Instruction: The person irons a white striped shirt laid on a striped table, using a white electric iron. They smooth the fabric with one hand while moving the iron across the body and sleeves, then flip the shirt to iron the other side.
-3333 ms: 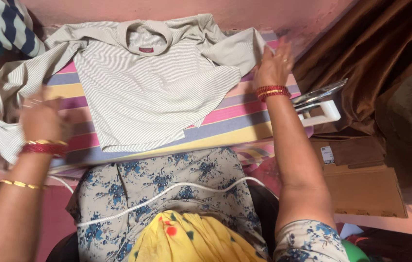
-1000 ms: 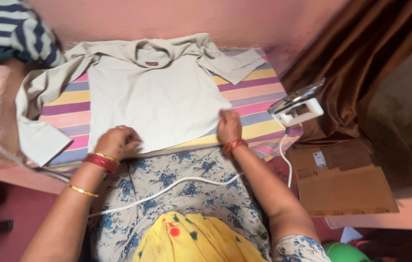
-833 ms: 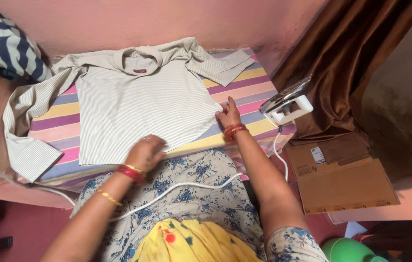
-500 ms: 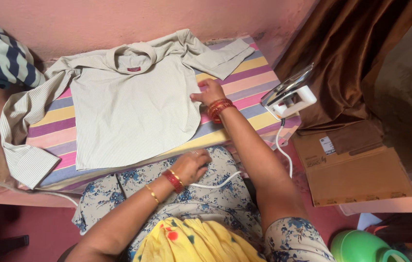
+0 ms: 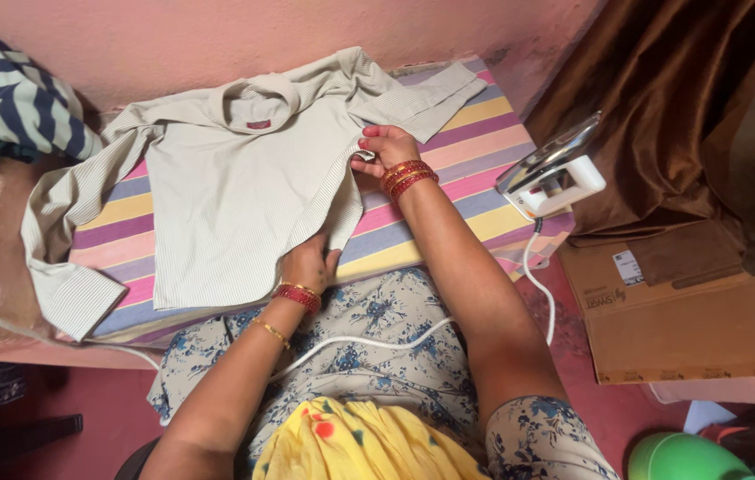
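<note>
A pale striped long-sleeved shirt (image 5: 235,187) lies spread on a striped ironing pad (image 5: 475,142), collar toward the wall. My right hand (image 5: 382,149) pinches the shirt's right side edge near the armpit. My left hand (image 5: 308,263) grips the lower right corner of the hem. Between the two hands the right side edge is lifted and turned inward over the body. Red and gold bangles sit on both wrists.
A white electric iron (image 5: 555,173) stands at the pad's right end, its white cord (image 5: 369,342) running across my lap. A brown curtain (image 5: 680,98) hangs right, a flat cardboard box (image 5: 689,311) below it. Folded striped clothes (image 5: 4,98) lie at the left. A green container (image 5: 684,458) sits bottom right.
My left hand came up from my lap to take the hem corner. My right hand shifted slightly up the side edge, and the edge now folds inward.
</note>
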